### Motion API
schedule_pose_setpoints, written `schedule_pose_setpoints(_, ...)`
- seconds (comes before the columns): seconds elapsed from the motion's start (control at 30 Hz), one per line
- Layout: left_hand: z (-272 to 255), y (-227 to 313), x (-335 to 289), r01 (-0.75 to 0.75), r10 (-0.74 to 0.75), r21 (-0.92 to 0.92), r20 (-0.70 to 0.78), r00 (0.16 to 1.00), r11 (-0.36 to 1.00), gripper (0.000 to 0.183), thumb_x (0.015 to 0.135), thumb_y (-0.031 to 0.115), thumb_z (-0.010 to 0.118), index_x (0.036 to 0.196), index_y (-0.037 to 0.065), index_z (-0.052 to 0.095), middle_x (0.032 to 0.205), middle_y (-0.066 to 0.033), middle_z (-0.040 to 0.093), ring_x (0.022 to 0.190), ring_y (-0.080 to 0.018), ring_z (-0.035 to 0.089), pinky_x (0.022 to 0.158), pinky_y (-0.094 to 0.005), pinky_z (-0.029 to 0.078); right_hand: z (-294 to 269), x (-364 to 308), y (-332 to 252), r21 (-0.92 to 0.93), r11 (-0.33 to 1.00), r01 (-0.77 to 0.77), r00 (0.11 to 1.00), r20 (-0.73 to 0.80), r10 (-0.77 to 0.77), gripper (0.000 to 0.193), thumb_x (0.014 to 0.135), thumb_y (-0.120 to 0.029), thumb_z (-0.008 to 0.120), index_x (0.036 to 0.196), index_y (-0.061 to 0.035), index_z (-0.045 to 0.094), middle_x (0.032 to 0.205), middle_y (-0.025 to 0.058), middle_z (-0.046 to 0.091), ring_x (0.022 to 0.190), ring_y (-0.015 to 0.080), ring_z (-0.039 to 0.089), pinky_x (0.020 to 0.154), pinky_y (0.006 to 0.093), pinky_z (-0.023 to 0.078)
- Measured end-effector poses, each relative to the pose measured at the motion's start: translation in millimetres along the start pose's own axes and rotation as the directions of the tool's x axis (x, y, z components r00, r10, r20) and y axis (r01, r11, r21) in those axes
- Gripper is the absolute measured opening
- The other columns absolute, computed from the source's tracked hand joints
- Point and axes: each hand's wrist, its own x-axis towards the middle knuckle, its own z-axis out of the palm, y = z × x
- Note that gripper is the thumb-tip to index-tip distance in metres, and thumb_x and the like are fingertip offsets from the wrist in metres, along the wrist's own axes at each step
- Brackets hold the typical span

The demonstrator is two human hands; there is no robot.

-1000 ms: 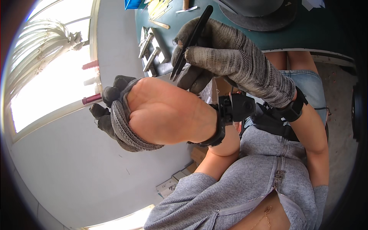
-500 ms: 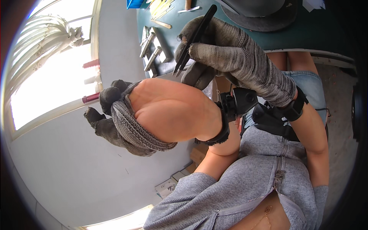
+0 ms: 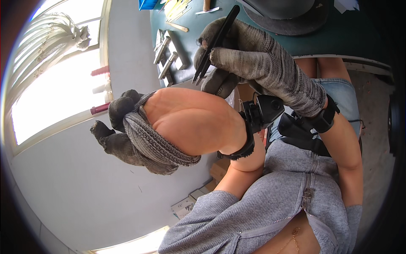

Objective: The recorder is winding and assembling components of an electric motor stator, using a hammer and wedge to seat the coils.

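My left hand (image 3: 182, 120) is raised at the left, its palm heel bare. A grey knit glove (image 3: 154, 142) is folded back over its fingers, which are bent and apart, with nothing seen between them. Black tweezers (image 3: 218, 42) are pinched in my gloved right hand (image 3: 258, 57), just above the left one. Their two slim tips point down at the edge of the bare palm; whether they touch the skin I cannot tell. Both gloves have dark, worn fingers. Each wrist wears a black strap, and a black device (image 3: 270, 108) sits by the left wrist.
A dark green table (image 3: 192, 36) lies at the top, bearing metal fixtures (image 3: 171, 59), thin yellow sticks (image 3: 175, 10) and a large round dark machine part (image 3: 292, 21). A window (image 3: 55, 84) and pale wall stand at the left. Cardboard boxes (image 3: 218, 169) lie below.
My left hand has shifted very slightly left and down, with its fingers a little farther out. The tweezers have barely moved and remain in my right hand.
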Motion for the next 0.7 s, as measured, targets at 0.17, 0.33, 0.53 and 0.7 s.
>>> schedule_pose_setpoints(0.17, -2, -1, 3, -0.006, 0.006, 0.0, 0.005, 1.0, 1.0, 0.027, 0.092, 0.006, 0.044, 0.116, -0.006, 0.047, 0.113, -0.0134, 0.051, 0.109, -0.0183, 0.05, 0.099, -0.0321, 0.038, -2, -1, -5, 0.036, 0.998, -0.056, 0.998, -0.009, 0.057, 0.023, 0.089, -0.015, 0.061, 0.11, -0.0083, 0.055, 0.098, -0.0008, 0.058, 0.091, 0.0069, 0.057, 0.077, 0.0217, 0.051)
schedule_pose_setpoints(0.33, -2, -2, 6, -0.007, 0.007, -0.013, 0.009, 1.0, 1.0, 0.027, 0.092, 0.006, 0.045, 0.116, -0.006, 0.047, 0.113, -0.0136, 0.051, 0.109, -0.0185, 0.05, 0.099, -0.0328, 0.037, -1, -3, 0, 0.324, 0.945, -0.039, 0.998, -0.03, 0.051, 0.019, 0.091, -0.018, 0.056, 0.107, -0.008, 0.053, 0.094, 0.0018, 0.057, 0.085, 0.0071, 0.057, 0.076, 0.0205, 0.049)
schedule_pose_setpoints(0.53, -4, -9, -3, 0.032, -0.032, -0.044, 0.014, 0.999, 0.999, 0.027, 0.092, 0.007, 0.045, 0.116, -0.006, 0.047, 0.113, -0.0139, 0.051, 0.109, -0.0187, 0.05, 0.1, -0.0335, 0.037, -5, -7, 0, -0.192, 0.961, 0.199, 0.978, -0.021, -0.207, 0.033, 0.088, -0.025, 0.059, 0.113, -0.0039, 0.053, 0.091, 0.0096, 0.059, 0.082, 0.0181, 0.06, 0.074, 0.028, 0.05)
schedule_pose_setpoints(0.7, -15, -23, -8, 0.028, -0.034, -0.07, -0.081, 0.996, 0.997, 0.032, 0.098, 0.02, 0.035, 0.122, 0.002, 0.047, 0.117, -0.0083, 0.052, 0.114, -0.0217, 0.047, 0.105, -0.0364, 0.03, -9, -11, -1, -0.463, 0.817, 0.343, 0.935, 0.085, -0.344, 0.042, 0.086, -0.029, 0.062, 0.116, -0.0011, 0.053, 0.088, 0.0148, 0.06, 0.079, 0.0255, 0.061, 0.073, 0.033, 0.051)
